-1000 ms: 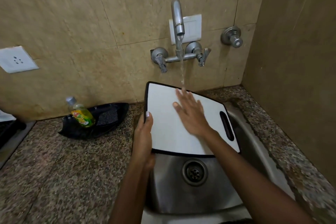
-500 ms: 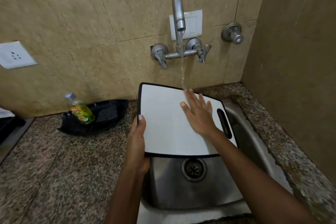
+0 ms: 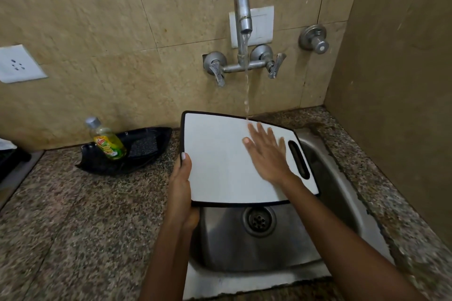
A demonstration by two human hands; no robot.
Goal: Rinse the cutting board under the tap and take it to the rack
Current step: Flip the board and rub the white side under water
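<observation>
The cutting board covers the back half of the sink; the front half over the drain is open. The tap hangs above the board's back edge. A wall stands close along the counter's right edge. At the back edge sit a black tray and a soap bottle. The counter's front left is bare.

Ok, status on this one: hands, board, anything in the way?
Left hand grips board edge. Right hand flat on board, over sink. Tap running onto far edge. Nothing in the way.
</observation>
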